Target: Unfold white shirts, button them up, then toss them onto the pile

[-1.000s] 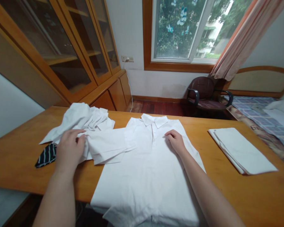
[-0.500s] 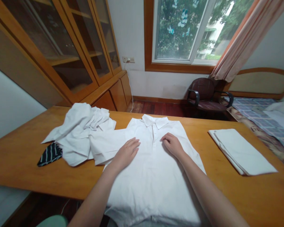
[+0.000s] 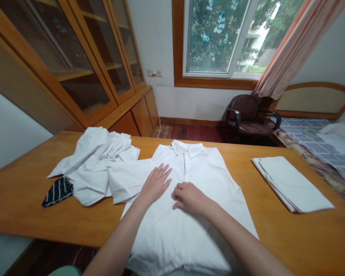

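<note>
A white collared shirt (image 3: 186,230) is spread on the wooden table, its collar at the far side and its lower edge near me. My left hand (image 3: 155,184) lies flat on the shirt's left front, fingers stretched out and slightly apart. Just right of it, my right hand (image 3: 188,197) is over the middle of the shirt, below the buttoned placket. Its fingers are curled in, and no fabric shows gathered in them. One sleeve (image 3: 129,178) reaches out to the left, against a heap of white clothing (image 3: 94,161).
A dark striped cloth (image 3: 58,191) pokes out from under the heap. On the right of the table (image 3: 278,237) lies a folded white garment (image 3: 293,184). Beyond the table stand a glass-door cabinet (image 3: 123,99), an armchair (image 3: 247,115) and a bed (image 3: 319,134).
My right hand has moved left and nearer to me, from the right chest to the shirt's middle. The left hand stays about where it was, its fingers slightly more spread.
</note>
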{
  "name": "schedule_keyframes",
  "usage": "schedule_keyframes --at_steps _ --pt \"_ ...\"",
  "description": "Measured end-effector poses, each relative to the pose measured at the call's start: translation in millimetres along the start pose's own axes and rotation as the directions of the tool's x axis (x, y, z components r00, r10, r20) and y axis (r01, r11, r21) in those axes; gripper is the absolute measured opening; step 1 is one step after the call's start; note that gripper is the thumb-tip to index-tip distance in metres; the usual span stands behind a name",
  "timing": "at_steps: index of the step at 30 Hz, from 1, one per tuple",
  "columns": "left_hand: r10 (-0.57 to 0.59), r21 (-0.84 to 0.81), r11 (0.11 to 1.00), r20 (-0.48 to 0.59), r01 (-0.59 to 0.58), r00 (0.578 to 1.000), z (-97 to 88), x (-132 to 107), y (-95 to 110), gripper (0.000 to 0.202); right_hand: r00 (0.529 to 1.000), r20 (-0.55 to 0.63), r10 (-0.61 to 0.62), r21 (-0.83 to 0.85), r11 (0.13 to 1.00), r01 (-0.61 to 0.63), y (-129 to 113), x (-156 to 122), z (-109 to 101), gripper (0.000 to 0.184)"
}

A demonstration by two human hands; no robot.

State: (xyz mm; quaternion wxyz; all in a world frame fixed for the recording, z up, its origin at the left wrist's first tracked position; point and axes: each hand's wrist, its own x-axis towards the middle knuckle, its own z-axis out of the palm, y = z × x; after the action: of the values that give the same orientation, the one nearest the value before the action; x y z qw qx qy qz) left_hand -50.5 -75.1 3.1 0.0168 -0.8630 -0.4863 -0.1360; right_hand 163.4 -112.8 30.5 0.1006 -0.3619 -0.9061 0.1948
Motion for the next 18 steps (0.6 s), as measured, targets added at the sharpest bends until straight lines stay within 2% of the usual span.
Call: schedule_keyframes --at_steps 3,5,7,9,10,11,12,13,15,16,17,18 --pt "-0.007 -0.011 1.000 -0.003 0.007 1.000 0.5 0.1 -2.7 0.046 0.998 -0.053 -0.033 0.133 0.990 0.040 4.3 -8.0 -12.6 0.013" --pt "-0.006 -0.020 1.000 0.003 0.007 1.000 0.8 0.3 -6.2 0.046 0.990 -0.143 -0.016 0.267 0.962 0.054 10.2 -19.6 -27.4 0.013" --pt "-0.005 -0.035 0.999 0.004 0.005 1.000 1.0 0.2 -10.7 0.045 0.964 -0.253 0.081 0.367 0.930 0.018 21.1 -35.5 -44.1 0.017" --pt "-0.002 -0.049 0.999 0.000 0.002 1.000 1.4 -0.3 -15.5 0.045 0.893 -0.398 0.209 0.434 0.901 -0.018 39.0 -55.2 -58.7 0.022" --pt "-0.001 -0.051 0.999 0.000 0.001 1.000 1.6 -0.7 -17.7 0.045 0.822 -0.487 0.294 0.469 0.882 -0.038 50.5 -66.5 -64.4 0.024" --pt "0.000 -0.048 0.999 0.003 0.000 1.000 1.8 -1.1 -19.6 0.045 0.724 -0.566 0.394 0.515 0.855 -0.063 63.2 -78.6 -68.7 0.025" --pt "0.000 -0.044 0.999 0.007 0.000 1.000 1.9 -1.6 -21.1 0.045 0.601 -0.627 0.496 0.572 0.817 -0.076 76.7 -91.6 -71.7 0.027" --pt "0.000 -0.040 0.999 0.010 0.000 1.000 1.9 -2.0 -22.2 0.045 0.434 -0.672 0.600 0.640 0.766 -0.068 90.1 -105.3 -73.6 0.028" --pt "-0.004 -0.035 0.999 0.012 0.004 1.000 1.7 -2.4 -23.0 0.046 0.097 -0.653 0.751 0.751 0.658 -0.043 113.8 -132.9 -74.9 0.032" --pt "-0.005 -0.035 0.999 0.011 0.006 1.000 1.6 -2.4 -22.9 0.046 -0.062 -0.634 0.771 0.773 0.632 -0.046 122.7 -146.0 -74.9 0.033" --pt "-0.006 -0.034 0.999 0.009 0.006 1.000 1.5 -2.3 -22.6 0.046 -0.198 -0.618 0.761 0.782 0.621 -0.056 129.0 -157.8 -74.8 0.033" --pt "-0.007 -0.033 0.999 0.008 0.007 1.000 1.4 -2.1 -22.2 0.046 -0.306 -0.611 0.730 0.779 0.623 -0.071 132.2 -167.7 -74.6 0.033"
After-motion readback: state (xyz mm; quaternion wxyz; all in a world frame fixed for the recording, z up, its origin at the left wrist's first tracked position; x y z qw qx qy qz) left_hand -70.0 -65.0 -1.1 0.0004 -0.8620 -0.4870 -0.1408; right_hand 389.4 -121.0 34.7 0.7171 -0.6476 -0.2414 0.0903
